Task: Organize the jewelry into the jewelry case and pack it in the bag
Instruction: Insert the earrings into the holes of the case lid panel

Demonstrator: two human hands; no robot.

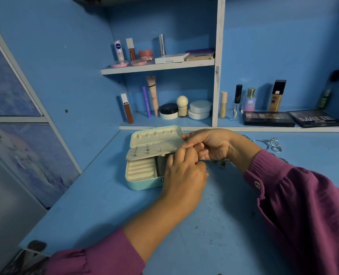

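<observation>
The jewelry case (144, 165) is lying open on the blue desk (214, 225), just to the left of both hands. Its earring flap (150, 152) is already holding a few small studs.

The left hand (184, 175) and the right hand (210, 145) are being held close together, touching, right at the edge of the flap. The fingers of both hands are curled tight, as if something tiny is being pinched, most likely an earring. The thing itself is hidden, so it cannot be told for sure.

A stud like this is probably very light, hard and slippery, and easily dropped. It is best being held by its front, with the thin post left free for pushing into the soft flap.

More jewelry, rings (274, 144) and a chain, is lying beyond the right wrist, near the hand. The case looks stiff and light, and is best being lifted by its sides once closed. No bag is being seen.
</observation>
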